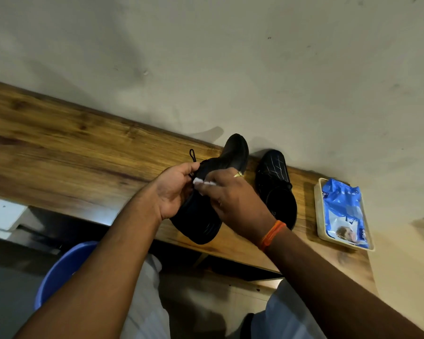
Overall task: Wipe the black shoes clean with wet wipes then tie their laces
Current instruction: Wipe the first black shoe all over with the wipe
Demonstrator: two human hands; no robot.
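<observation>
- The left hand [175, 189], at the centre of the frame, curls its fingers round the near black shoe [206, 204] and grips its left side.
- That shoe stands tilted, its toe raised toward the wall [230, 57] and its heel at the near edge of the table [71, 148].
- The right hand [235, 199] lies over the top of the same shoe, fingers bent, pressing a white wet wipe [202, 183] against it, just beside the left thumb.
- A black lace [192, 155] loops up just above the left hand.
- The second black shoe [275, 184] lies flat on the table, right of centre, just beside the right hand.
- A blue pack of wet wipes [344, 211] lies in a pale tray [318, 206] at the right of the frame, well apart from both hands.
- An orange band [272, 234] circles the right wrist.
- A blue bucket [59, 272] shows at lower left, under the left forearm.
</observation>
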